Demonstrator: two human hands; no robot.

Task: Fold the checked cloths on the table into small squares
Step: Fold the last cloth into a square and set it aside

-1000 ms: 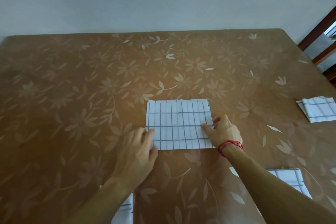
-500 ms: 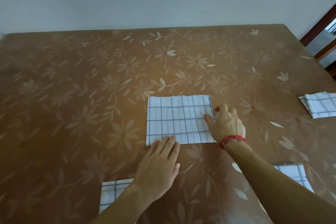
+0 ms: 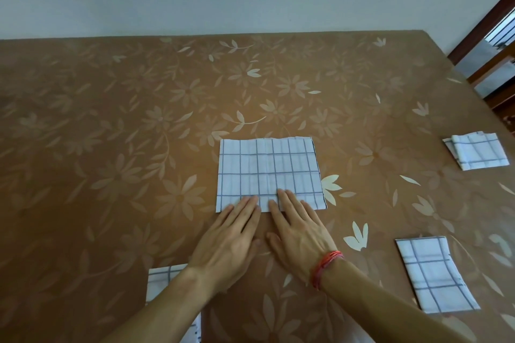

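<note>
A white cloth with a thin blue check (image 3: 269,172), already folded to a flat rectangle, lies near the middle of the brown desk with its pale flower-print cover (image 3: 111,125), somewhat toward the near edge. Its long axis runs side to side, parallel to that near edge, and a faint crease runs front to back down its middle.

Both hands rest palm-down at the cloth's near edge, side by side and almost touching. The left hand (image 3: 227,242) has its fingers (image 3: 246,205) laid flat and extended, tips on the near-left part of the cloth. The right hand (image 3: 299,235), with a red thread band on its wrist (image 3: 324,266), lies the same way, fingers (image 3: 287,198) on the near-middle part. Neither hand grips anything; the fingers are spread flat, pressing or smoothing.

The cloth lies straight ahead of both hands, and neither hand is clearly nearer. Since it is wider than it is deep, the next fold probably needs one short side carried across to the other; the right short edge lies on the right hand's side.

Three more checked cloths sit apart: a small folded one near the right edge (image 3: 476,154), a rectangle toward the near right corner (image 3: 433,277), and one partly hidden under the left forearm at the near edge (image 3: 161,280).
</note>
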